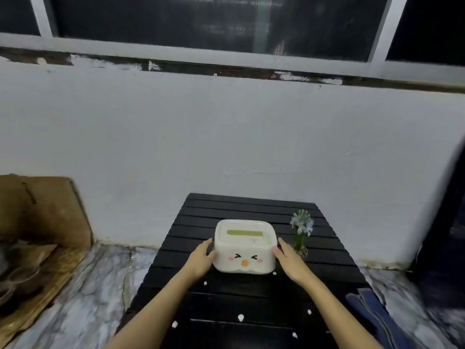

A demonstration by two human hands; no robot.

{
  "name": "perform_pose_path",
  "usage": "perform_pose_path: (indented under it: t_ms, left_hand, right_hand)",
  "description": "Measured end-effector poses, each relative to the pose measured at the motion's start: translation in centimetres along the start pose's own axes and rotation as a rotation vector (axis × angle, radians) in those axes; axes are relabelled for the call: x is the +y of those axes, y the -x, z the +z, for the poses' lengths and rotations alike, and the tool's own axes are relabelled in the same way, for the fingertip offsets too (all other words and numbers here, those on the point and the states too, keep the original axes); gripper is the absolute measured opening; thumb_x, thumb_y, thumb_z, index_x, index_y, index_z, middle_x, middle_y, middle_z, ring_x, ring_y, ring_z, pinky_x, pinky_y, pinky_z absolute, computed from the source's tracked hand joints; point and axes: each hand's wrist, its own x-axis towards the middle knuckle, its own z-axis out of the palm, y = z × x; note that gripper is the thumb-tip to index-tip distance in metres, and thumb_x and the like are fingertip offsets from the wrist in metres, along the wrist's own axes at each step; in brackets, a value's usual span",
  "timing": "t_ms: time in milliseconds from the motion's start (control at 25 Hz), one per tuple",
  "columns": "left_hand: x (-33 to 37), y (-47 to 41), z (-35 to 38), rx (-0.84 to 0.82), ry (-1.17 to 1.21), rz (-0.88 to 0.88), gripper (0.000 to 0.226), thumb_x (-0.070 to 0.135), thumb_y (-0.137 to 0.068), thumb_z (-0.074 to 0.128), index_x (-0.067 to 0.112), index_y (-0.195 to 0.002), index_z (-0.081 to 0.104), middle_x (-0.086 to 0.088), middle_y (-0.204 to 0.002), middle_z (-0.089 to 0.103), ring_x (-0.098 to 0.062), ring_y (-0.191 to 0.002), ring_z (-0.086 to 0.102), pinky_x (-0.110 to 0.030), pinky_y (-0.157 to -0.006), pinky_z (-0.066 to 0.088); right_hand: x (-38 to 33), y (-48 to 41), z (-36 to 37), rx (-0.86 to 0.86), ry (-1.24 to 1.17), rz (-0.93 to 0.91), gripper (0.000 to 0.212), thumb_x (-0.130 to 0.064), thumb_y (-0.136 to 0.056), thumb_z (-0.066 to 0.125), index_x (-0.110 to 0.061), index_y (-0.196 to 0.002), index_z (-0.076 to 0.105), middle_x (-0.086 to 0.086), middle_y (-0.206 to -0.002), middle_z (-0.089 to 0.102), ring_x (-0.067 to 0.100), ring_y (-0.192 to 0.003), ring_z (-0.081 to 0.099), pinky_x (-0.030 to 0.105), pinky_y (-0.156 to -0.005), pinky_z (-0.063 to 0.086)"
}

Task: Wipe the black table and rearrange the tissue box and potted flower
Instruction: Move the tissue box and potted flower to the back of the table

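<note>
Left hand (200,258) and right hand (289,260) pressed flat against sides of white tissue box (245,248) on black table (251,298), fingers open, potted flower (301,233) just right, white specks (240,317) nearer front.

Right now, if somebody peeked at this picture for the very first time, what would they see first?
Probably the white rounded plastic tissue box with the squinting cartoon face, in the middle of the black slatted table, with the left hand and right hand pressed against its sides. Just right of it stands a small potted flower with pale blue blooms. Little white specks dot the near slats.
</note>
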Motion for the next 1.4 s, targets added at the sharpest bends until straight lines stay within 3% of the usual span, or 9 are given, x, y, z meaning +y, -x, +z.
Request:
perform_pose_path:
  t_ms: [320,560,800,960,1120,1240,1400]
  left_hand:
    - [-0.4,0.8,0.9,-0.056,0.067,0.0,0.055,0.011,-0.087,0.044,0.017,-0.14,0.03,-0.007,-0.142,0.045,-0.026,-0.132,0.041,-0.041,-0.111,0.032]
    - [-0.6,0.5,1.6,-0.063,0.058,0.016,0.059,0.008,-0.08,0.051,0.015,-0.136,0.033,-0.01,-0.137,0.048,-0.026,-0.125,0.047,-0.038,-0.103,0.039]
    - [0.2,-1.6,-0.2,-0.018,0.015,0.066,0.057,0.01,-0.08,0.055,0.016,-0.133,0.035,-0.008,-0.131,0.053,-0.025,-0.118,0.051,-0.036,-0.096,0.041]
    - [1.0,-5.2,-1.9,0.02,0.002,0.096,0.066,0.013,-0.074,0.058,0.018,-0.135,0.034,-0.006,-0.13,0.053,-0.024,-0.115,0.052,-0.033,-0.093,0.042]
    - [0.7,-10.7,-2.6,0.057,0.016,0.081,0.068,0.017,-0.07,0.062,0.02,-0.132,0.036,-0.006,-0.129,0.054,-0.026,-0.116,0.053,-0.044,-0.1,0.044]
    - [0.1,-14.9,-3.1,0.072,0.035,0.099,0.069,0.024,-0.067,0.062,0.022,-0.132,0.037,-0.003,-0.131,0.054,-0.024,-0.118,0.052,-0.044,-0.102,0.043]
    - [-1.2,-19.8,-3.2,0.094,0.06,0.105,0.066,0.012,-0.07,0.054,0.028,-0.132,0.037,0.002,-0.13,0.054,-0.022,-0.123,0.05,-0.046,-0.105,0.04]
  right_hand:
    - [-0.3,0.8,1.2,0.021,-0.278,0.103,0.058,-0.038,-0.098,0.028,-0.016,-0.145,0.003,0.004,-0.155,0.015,0.023,-0.141,0.018,0.039,-0.113,0.022]
    - [-0.4,0.6,2.3,0.044,-0.456,0.047,0.041,-0.029,-0.099,0.029,-0.021,-0.138,0.027,-0.001,-0.133,0.042,0.013,-0.116,0.04,0.039,-0.107,0.033]
    - [-3.4,-0.5,1.5,0.055,-0.55,-0.029,0.036,-0.026,-0.1,0.027,-0.016,-0.134,0.034,-0.008,-0.115,0.044,0.007,-0.11,0.042,0.028,-0.096,0.034]
    - [-5.1,-4.9,1.0,0.06,-0.547,-0.082,0.029,-0.029,-0.099,0.028,-0.023,-0.125,0.04,-0.006,-0.117,0.047,0.009,-0.111,0.043,0.032,-0.101,0.035]
    - [-5.1,-11.9,1.1,0.083,-0.515,-0.105,0.03,-0.036,-0.098,0.029,-0.024,-0.12,0.045,0.0,-0.127,0.052,0.013,-0.112,0.05,0.041,-0.105,0.04]
    - [-4.5,-16.8,1.9,0.087,-0.511,-0.095,0.031,-0.042,-0.096,0.03,-0.026,-0.117,0.047,-0.003,-0.123,0.055,0.013,-0.111,0.053,0.045,-0.105,0.042]
    - [-3.7,-21.2,2.9,0.089,-0.553,-0.14,0.036,-0.044,-0.095,0.035,-0.025,-0.122,0.049,-0.001,-0.125,0.059,0.012,-0.112,0.056,0.046,-0.103,0.044]
